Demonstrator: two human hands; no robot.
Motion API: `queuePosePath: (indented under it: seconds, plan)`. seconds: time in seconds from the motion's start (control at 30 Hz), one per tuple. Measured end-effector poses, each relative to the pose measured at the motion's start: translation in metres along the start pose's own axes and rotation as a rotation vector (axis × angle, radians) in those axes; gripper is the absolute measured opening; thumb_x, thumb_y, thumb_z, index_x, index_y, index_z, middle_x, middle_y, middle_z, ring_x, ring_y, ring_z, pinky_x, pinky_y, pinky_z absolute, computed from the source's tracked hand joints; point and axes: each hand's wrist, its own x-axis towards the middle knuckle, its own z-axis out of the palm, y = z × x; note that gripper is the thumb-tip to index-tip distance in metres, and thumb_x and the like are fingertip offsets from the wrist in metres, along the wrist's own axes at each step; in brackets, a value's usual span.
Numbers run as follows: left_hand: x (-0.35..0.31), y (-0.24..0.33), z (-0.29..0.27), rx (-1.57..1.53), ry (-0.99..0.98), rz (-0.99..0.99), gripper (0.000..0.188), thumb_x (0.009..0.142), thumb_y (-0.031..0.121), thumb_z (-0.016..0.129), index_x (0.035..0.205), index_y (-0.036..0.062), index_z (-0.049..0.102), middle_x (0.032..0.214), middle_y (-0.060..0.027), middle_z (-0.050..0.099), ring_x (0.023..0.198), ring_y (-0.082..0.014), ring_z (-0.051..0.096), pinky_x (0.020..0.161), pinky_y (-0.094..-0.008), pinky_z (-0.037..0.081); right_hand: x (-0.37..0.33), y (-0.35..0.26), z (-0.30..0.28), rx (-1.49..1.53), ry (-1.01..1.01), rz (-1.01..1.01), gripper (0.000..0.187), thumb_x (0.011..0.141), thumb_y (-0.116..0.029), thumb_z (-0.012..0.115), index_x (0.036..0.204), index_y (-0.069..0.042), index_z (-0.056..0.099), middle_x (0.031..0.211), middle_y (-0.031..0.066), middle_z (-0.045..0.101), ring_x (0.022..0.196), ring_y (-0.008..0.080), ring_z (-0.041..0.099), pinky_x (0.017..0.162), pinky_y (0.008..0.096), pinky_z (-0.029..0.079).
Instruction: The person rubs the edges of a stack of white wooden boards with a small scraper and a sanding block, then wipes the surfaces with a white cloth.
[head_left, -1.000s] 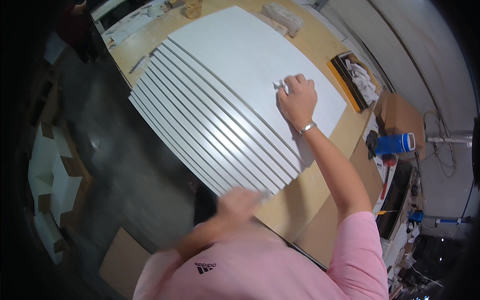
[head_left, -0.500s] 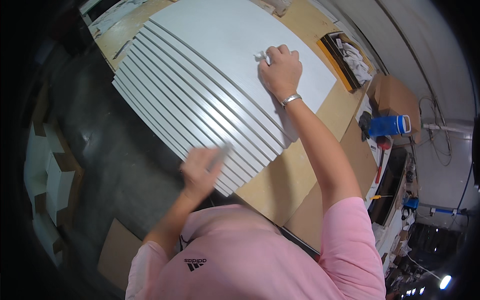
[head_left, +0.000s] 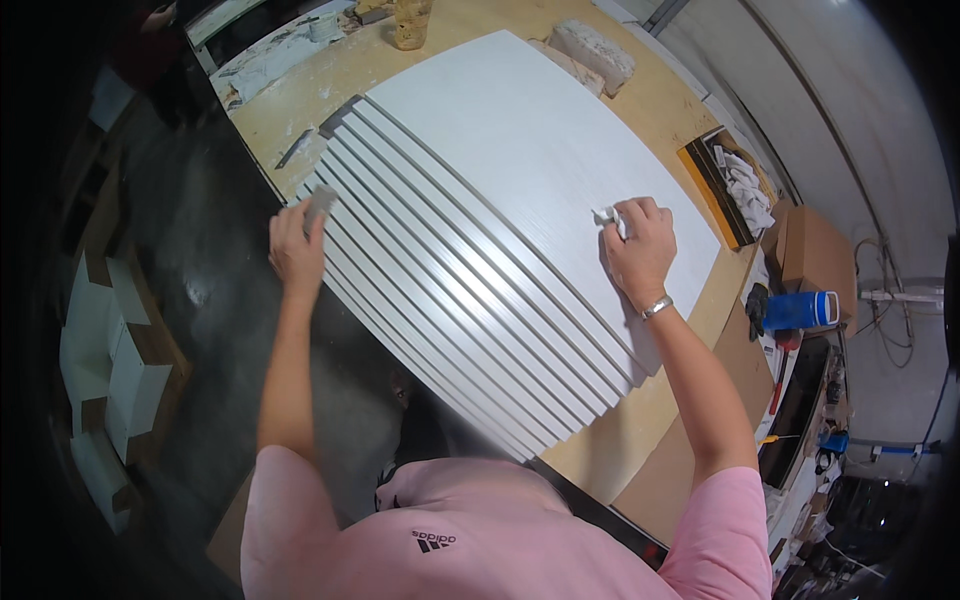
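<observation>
Panels (head_left: 455, 275) lie stepped on the table (head_left: 590, 455). The left hand (head_left: 298, 248) pinches a grey block (head_left: 320, 203) at their left edge; the right hand (head_left: 642, 250), fingers closed, grips a white wad (head_left: 606, 215) over the top panel (head_left: 510, 125).

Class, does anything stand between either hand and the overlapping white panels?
Only what each hand holds: a greyish pad in the left hand, and a crumpled white wad in the right hand. Nothing else visible blocks either hand from the white panels.
</observation>
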Motion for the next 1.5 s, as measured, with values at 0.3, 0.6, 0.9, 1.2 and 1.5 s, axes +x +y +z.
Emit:
queuePosePath:
  seconds: [0.3, 0.6, 0.9, 1.2, 1.5]
  plan:
    - [0.063, -0.063, 0.002, -0.026, -0.019, -0.082, 0.027, 0.085, 0.013, 0.073, 0.111, 0.0053, 0.069, 0.103, -0.0100, 0.066, 0.098, -0.0326, 0.060, 0.084, -0.0418, 0.049, 0.001, -0.001, 0.001, -0.038, -0.010, 0.029, 0.014, 0.074, -0.013, 0.071, 0.088, -0.012, 0.071, 0.096, 0.0010, 0.067, 0.086, 0.0273, 0.058, 0.072, 0.0392, 0.051]
    - [-0.122, 0.130, -0.046, -0.440, -0.222, 0.103, 0.032, 0.075, 0.005, 0.076, 0.105, 0.0043, 0.068, 0.094, -0.0134, 0.064, 0.084, -0.0364, 0.060, 0.074, -0.0458, 0.050, 0.000, 0.000, 0.000, -0.009, 0.024, 0.009, 0.014, 0.075, -0.015, 0.072, 0.089, -0.014, 0.071, 0.095, -0.0005, 0.067, 0.085, 0.0261, 0.058, 0.071, 0.0385, 0.052]
    - [-0.251, 0.283, -0.076, -0.819, -0.467, 0.426, 0.031, 0.069, 0.012, 0.079, 0.098, 0.0068, 0.071, 0.085, -0.0060, 0.066, 0.068, -0.0279, 0.062, 0.058, -0.0359, 0.052, -0.004, 0.003, 0.010, 0.004, 0.037, -0.004, 0.014, 0.076, -0.021, 0.070, 0.087, -0.014, 0.072, 0.092, 0.0026, 0.066, 0.086, 0.0302, 0.057, 0.070, 0.0423, 0.049]
    - [-0.240, 0.273, -0.080, -0.526, -0.349, 0.147, 0.033, 0.069, 0.005, 0.080, 0.100, 0.0043, 0.070, 0.086, -0.0116, 0.067, 0.076, -0.0338, 0.062, 0.068, -0.0420, 0.051, -0.002, 0.006, 0.010, -0.023, -0.024, 0.000, 0.017, 0.080, -0.028, 0.069, 0.090, -0.014, 0.072, 0.093, 0.0031, 0.065, 0.089, 0.0289, 0.057, 0.071, 0.0428, 0.047]
    - [-0.218, 0.190, -0.072, -0.337, -0.217, 0.013, 0.031, 0.077, 0.002, 0.072, 0.108, 0.0034, 0.066, 0.098, -0.0144, 0.065, 0.089, -0.0366, 0.060, 0.075, -0.0453, 0.050, -0.003, 0.000, -0.002, -0.011, -0.023, 0.024, 0.015, 0.078, -0.022, 0.069, 0.088, -0.012, 0.071, 0.093, 0.0037, 0.065, 0.088, 0.0306, 0.057, 0.073, 0.0433, 0.049]
